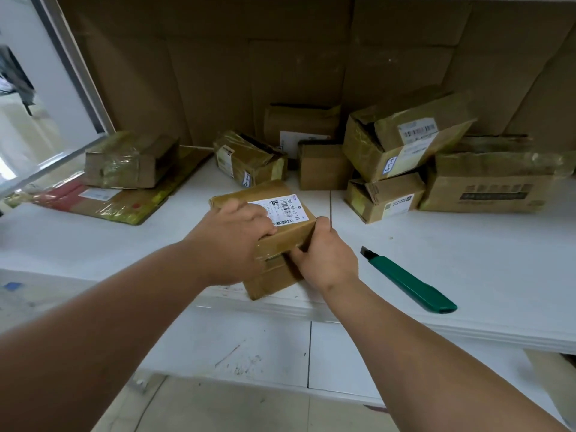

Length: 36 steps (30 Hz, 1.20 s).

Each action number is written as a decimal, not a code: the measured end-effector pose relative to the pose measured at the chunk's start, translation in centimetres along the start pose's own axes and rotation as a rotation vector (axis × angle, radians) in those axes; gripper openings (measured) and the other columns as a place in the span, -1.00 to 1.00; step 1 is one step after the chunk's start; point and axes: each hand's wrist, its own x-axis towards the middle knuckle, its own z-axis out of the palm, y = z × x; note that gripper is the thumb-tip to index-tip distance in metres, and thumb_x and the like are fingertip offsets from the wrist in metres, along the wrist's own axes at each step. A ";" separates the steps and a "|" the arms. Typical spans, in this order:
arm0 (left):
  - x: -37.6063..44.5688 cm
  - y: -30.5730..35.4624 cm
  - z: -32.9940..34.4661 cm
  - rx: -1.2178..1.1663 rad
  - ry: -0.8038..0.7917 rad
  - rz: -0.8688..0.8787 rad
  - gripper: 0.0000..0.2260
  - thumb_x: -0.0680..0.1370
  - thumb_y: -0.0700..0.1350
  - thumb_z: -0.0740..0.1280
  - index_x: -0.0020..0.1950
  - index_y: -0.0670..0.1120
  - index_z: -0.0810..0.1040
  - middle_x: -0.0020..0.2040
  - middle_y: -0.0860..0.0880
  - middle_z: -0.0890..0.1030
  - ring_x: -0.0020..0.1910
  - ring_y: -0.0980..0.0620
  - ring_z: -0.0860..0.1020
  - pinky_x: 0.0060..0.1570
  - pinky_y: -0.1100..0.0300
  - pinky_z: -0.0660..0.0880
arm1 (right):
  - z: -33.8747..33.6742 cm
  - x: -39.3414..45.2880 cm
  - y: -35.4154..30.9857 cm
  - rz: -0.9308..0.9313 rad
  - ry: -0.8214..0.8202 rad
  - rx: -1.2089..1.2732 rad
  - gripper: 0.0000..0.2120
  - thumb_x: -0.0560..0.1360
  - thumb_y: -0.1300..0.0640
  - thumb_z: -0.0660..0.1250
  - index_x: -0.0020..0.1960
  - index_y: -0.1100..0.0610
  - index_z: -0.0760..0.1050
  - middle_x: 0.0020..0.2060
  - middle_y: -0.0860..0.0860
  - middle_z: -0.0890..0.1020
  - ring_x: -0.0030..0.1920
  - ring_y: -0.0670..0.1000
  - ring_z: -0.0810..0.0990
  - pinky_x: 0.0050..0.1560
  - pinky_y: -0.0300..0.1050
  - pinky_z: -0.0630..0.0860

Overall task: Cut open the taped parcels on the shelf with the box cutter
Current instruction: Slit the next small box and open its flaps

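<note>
Far left, near the shelf's (93, 241) left edge: flat red-and-yellow packet (103, 202) under a taped carton (131, 160). At the front edge, centre: taped parcel (280, 194), label reading "502-602-12 123". Left hand (232, 241) clamped over its top; right hand (324, 257) gripping its near right corner. Just right, untouched: green box cutter (408, 282). Back right corner: stacked cartons (405, 141), apparently slit open, contents unseen.

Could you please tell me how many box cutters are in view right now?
1. The green box cutter lies on the white shelf, right of the right hand; others may be hidden behind parcels.
</note>
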 end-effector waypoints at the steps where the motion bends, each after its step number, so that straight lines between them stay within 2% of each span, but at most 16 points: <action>1: -0.1 0.3 0.4 0.062 0.046 -0.002 -0.42 0.43 0.31 0.29 0.40 0.15 0.32 0.40 0.04 0.34 0.33 -0.04 0.27 0.32 -0.04 0.30 | 0.1 -0.1 0.0 -0.017 0.006 -0.011 -0.60 0.46 -0.19 0.31 0.03 -0.08 0.12 -0.03 -0.01 0.57 -0.20 0.05 0.51 -0.27 -0.07 0.48; 4: -0.4 1.0 1.8 0.189 0.108 -0.035 -0.31 0.33 0.36 0.36 0.33 0.06 0.30 0.31 0.00 0.35 0.24 -0.06 0.32 0.24 -0.02 0.36 | 0.0 -0.2 0.0 -0.046 0.006 0.021 -0.63 0.43 -0.11 0.31 0.01 -0.05 0.14 -0.10 -0.01 0.57 -0.24 0.06 0.48 -0.30 -0.11 0.41; 9: -0.2 1.3 2.9 0.312 0.184 -0.109 -0.45 0.40 0.15 0.41 0.27 0.03 0.26 0.26 -0.01 0.40 0.17 -0.08 0.38 0.13 0.00 0.40 | -0.2 -0.9 0.2 -0.077 -0.011 0.056 -0.65 0.42 -0.04 0.31 0.03 -0.03 0.17 -0.17 -0.06 0.48 -0.22 0.05 0.48 -0.25 -0.10 0.41; 12: 0.2 1.5 2.8 0.295 0.167 -0.099 -0.47 0.41 0.12 0.40 0.28 0.04 0.27 0.25 -0.02 0.41 0.17 -0.09 0.41 0.11 0.00 0.41 | -0.3 -1.5 0.5 -0.090 -0.017 0.079 -0.69 0.44 -0.01 0.29 0.07 -0.01 0.23 -0.18 -0.06 0.47 -0.23 0.05 0.47 -0.26 -0.11 0.39; 14: 0.4 1.4 2.3 0.266 0.166 -0.036 -0.52 0.43 0.16 0.31 0.28 0.03 0.30 0.25 -0.02 0.43 0.16 -0.08 0.43 0.07 0.03 0.43 | -0.6 -1.5 0.8 -0.080 -0.021 0.105 -0.68 0.47 0.02 0.28 0.17 0.06 0.31 -0.15 -0.02 0.52 -0.20 0.06 0.49 -0.24 -0.10 0.41; 17: 0.5 0.9 1.1 0.166 0.089 0.009 -0.51 0.47 0.26 0.17 0.32 0.05 0.37 0.25 0.01 0.47 0.13 -0.02 0.46 0.01 0.09 0.46 | -1.0 -1.4 1.3 -0.096 -0.049 0.155 -0.66 0.49 0.08 0.26 0.24 0.10 0.34 -0.10 0.02 0.59 -0.21 0.06 0.50 -0.22 -0.12 0.41; 20: 0.6 -0.2 -0.6 0.086 -0.021 0.011 -0.54 0.53 0.32 0.11 0.32 0.13 0.44 0.20 0.08 0.53 0.08 0.06 0.50 -0.05 0.16 0.44 | -1.2 -1.4 1.5 -0.094 -0.061 0.220 -0.58 0.46 0.11 0.27 0.30 0.02 0.29 -0.18 -0.05 0.57 -0.20 0.04 0.56 -0.23 -0.12 0.44; 22: 0.4 -1.0 -1.7 0.000 -0.078 -0.018 -0.59 0.56 0.31 0.10 0.26 0.16 0.52 0.13 0.11 0.58 0.02 0.09 0.51 -0.10 0.19 0.42 | -1.3 -1.4 1.9 -0.035 -0.068 0.304 -0.49 0.46 0.13 0.27 0.38 -0.04 0.23 -0.21 -0.11 0.54 -0.20 -0.01 0.57 -0.24 -0.11 0.44; 25: 0.0 -1.5 -2.5 -0.102 -0.122 -0.075 -0.64 0.59 0.27 0.12 0.19 0.15 0.57 0.07 0.10 0.61 -0.01 0.09 0.51 -0.06 0.14 0.49 | -1.3 -1.6 2.3 0.050 -0.061 0.402 -0.53 0.52 0.14 0.20 0.40 -0.04 0.26 -0.21 -0.12 0.53 -0.20 -0.07 0.55 -0.26 -0.10 0.41; 28: -0.4 -1.1 -1.5 -0.158 -0.044 -0.120 -0.64 0.58 0.26 0.16 0.21 0.13 0.58 0.10 0.06 0.61 0.01 0.06 0.51 -0.10 0.19 0.49 | -1.3 -1.7 1.7 0.056 -0.022 0.402 -0.64 0.58 -0.02 0.15 0.37 -0.07 0.28 -0.25 -0.12 0.53 -0.21 -0.07 0.54 -0.28 -0.11 0.39; 30: -0.6 -0.9 -0.5 -0.264 0.065 -0.151 -0.68 0.57 0.24 0.21 0.17 0.14 0.60 0.08 0.07 0.62 -0.02 0.10 0.49 -0.17 0.26 0.44 | -1.6 -1.5 1.2 0.048 -0.013 0.394 -0.66 0.61 -0.10 0.11 0.37 -0.09 0.29 -0.23 -0.14 0.54 -0.16 -0.03 0.55 -0.19 -0.08 0.39; 32: -1.0 -0.7 0.7 -0.372 0.248 -0.203 -0.70 0.53 0.22 0.28 0.13 0.10 0.62 0.08 0.08 0.61 0.03 0.11 0.48 -0.10 0.23 0.41 | -2.0 -1.3 1.0 0.029 -0.051 0.442 -0.69 0.64 -0.08 0.10 0.36 -0.10 0.34 -0.10 -0.11 0.59 -0.05 0.02 0.56 -0.09 -0.07 0.42; 34: -1.3 -0.5 1.7 -0.407 0.434 -0.297 -0.62 0.45 0.23 0.37 0.16 0.04 0.58 0.10 0.07 0.56 0.14 0.06 0.45 0.04 0.18 0.42 | -2.3 -1.4 0.9 0.016 -0.115 0.572 -0.71 0.65 -0.05 0.13 0.33 -0.11 0.42 0.09 -0.10 0.59 0.09 0.00 0.54 0.05 -0.07 0.47; 36: -1.6 -0.2 2.5 -0.507 0.573 -0.460 -0.48 0.36 0.21 0.49 0.22 0.01 0.49 0.14 0.08 0.46 0.19 0.03 0.41 0.12 0.10 0.44 | -2.5 -1.5 0.8 0.040 -0.136 0.689 -0.75 0.64 -0.01 0.17 0.28 -0.09 0.49 0.12 -0.14 0.60 0.11 -0.07 0.54 0.04 -0.18 0.46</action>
